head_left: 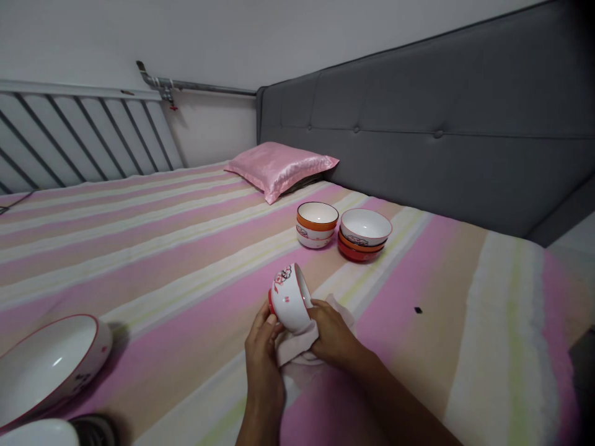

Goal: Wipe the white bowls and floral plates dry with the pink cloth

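A small white bowl [291, 299] with a red base and red flower print is held tilted above the bed, its mouth turned to the right. My left hand [263, 353] grips the bowl's base from below. My right hand [333, 336] presses a pale pink cloth [297, 344] against the bowl's lower side, fingers closed on the cloth.
Two stacks of bowls stand farther back on the striped bedsheet [186, 266]: an orange and white stack [317, 224] and a red and white stack [364, 235]. A large white bowl [49, 365] lies at the left edge. A pink pillow [280, 166] rests by the grey headboard [418, 130].
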Tool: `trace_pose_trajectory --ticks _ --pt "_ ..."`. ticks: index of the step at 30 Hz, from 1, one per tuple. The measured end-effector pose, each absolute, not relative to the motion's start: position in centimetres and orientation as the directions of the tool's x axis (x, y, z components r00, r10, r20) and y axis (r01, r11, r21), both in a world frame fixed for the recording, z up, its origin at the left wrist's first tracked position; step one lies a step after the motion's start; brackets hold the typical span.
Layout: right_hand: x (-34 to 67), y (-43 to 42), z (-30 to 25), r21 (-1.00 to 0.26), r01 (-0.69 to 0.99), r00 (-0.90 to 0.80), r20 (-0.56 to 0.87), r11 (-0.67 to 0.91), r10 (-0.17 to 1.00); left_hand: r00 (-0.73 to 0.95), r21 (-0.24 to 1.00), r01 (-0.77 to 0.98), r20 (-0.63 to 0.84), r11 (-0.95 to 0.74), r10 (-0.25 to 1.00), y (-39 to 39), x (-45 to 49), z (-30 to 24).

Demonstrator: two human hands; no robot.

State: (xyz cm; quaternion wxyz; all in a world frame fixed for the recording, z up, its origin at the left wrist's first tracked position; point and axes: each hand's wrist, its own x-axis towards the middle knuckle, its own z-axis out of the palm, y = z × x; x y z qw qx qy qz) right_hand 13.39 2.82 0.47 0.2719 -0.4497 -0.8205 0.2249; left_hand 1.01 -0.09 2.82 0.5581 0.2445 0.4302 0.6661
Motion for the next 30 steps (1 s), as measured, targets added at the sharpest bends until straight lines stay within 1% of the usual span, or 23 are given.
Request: trace_pose_trajectory --ticks 5,8,10,13,16,18,20,23,25,27,30 --pt "13.5 3.0 0.1 -0.605 0.628 -0.429 0.255 0.489 0.866 -0.260 0.848 -0.529 -0.157 -0.005 0.953 -0.1 1.0 2.8" --pt "13.6 3.1 -0.1 -0.658 0.574 -0.420 0.275 0.488 0.865 -0.250 0.844 -0.536 -0.166 0.007 0.954 -0.1 0.9 2.7" --pt "13.5 3.1 -0.1 -0.765 0.466 -0.390 0.274 0.445 0.879 -0.230 0.839 -0.544 -0.175 0.023 0.957 -0.2 0.9 2.6" --pt "13.2 2.8 0.4 -0.932 0.207 -0.320 0.224 0.298 0.921 -0.225 0.852 -0.524 -0.148 0.008 0.963 -0.3 0.9 2.4" --pt "13.0 2.6 1.2 -0.978 0.021 -0.239 0.197 0.208 0.951 -0.256 0.887 -0.460 -0.099 -0.031 0.962 -0.4 0.9 2.2" --pt "12.9 2.6 1.7 -0.980 -0.031 -0.204 0.197 0.195 0.959 -0.255 0.897 -0.442 -0.097 -0.027 0.962 -0.4 0.9 2.1" --pt "12.9 2.6 1.9 -0.982 -0.048 -0.209 0.188 0.182 0.960 -0.246 0.893 -0.450 -0.112 -0.012 0.963 -0.4 0.9 2.0" --pt "12.8 2.5 1.5 -0.984 -0.033 -0.272 0.177 0.175 0.946 -0.243 0.885 -0.465 -0.114 -0.012 0.963 -0.3 1.0 2.1" --pt "12.9 2.5 0.9 -0.978 0.030 -0.323 0.185 0.206 0.928 -0.233 0.876 -0.483 -0.123 -0.005 0.965 -0.3 1.0 2.2" --pt "13.0 2.5 0.5 -0.945 0.180 -0.360 0.195 0.272 0.913 -0.209 0.858 -0.514 -0.148 0.020 0.967 -0.3 1.0 2.2" --pt "13.2 2.7 0.1 -0.807 0.443 -0.374 0.229 0.390 0.899 -0.197 0.849 -0.528 -0.153 0.027 0.968 -0.3 0.9 2.1"
